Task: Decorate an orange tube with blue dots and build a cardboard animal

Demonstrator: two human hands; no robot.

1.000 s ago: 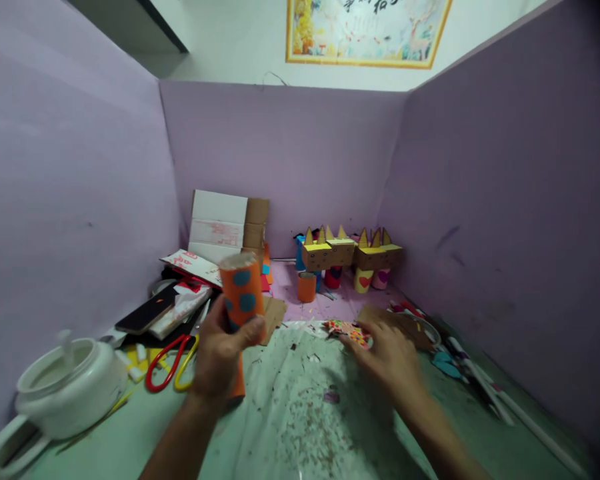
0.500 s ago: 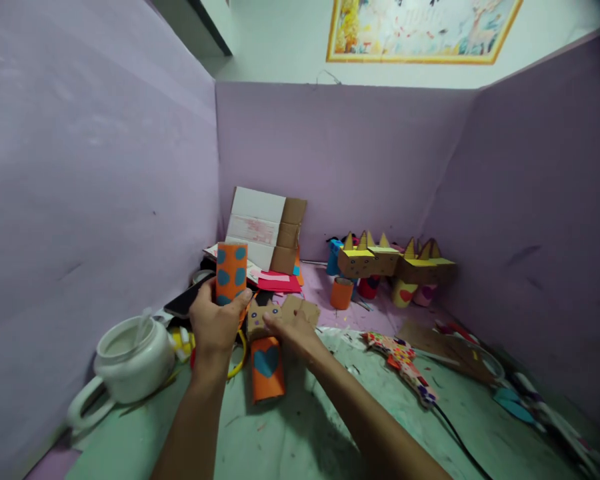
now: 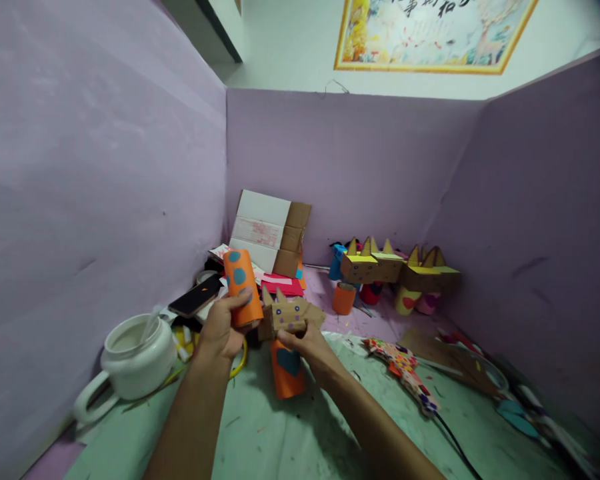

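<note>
My left hand [image 3: 225,328] is wrapped round an orange tube [image 3: 241,283] with blue dots, which leans to the left. In my right hand [image 3: 313,350] is a brown cardboard animal head [image 3: 289,315] with pointed ears and drawn eyes, pinched at its lower edge. Just below the head is a second orange tube [image 3: 287,375] with a blue heart; whether the two are joined I cannot tell. The dotted tube's lower end is close to the left side of the head.
A white pot [image 3: 139,360] and a phone [image 3: 197,295] lie left. Cardboard animal figures [image 3: 373,267] and a short orange tube [image 3: 344,299] stand at the back right. A patterned glue gun [image 3: 403,370] with a black cord lies right. Folded cardboard [image 3: 265,230] leans behind.
The dotted tube has tilted and moved down and right. The cardboard head has turned, showing its face and ears more clearly, and the heart tube has shifted right. The view has moved slightly.
</note>
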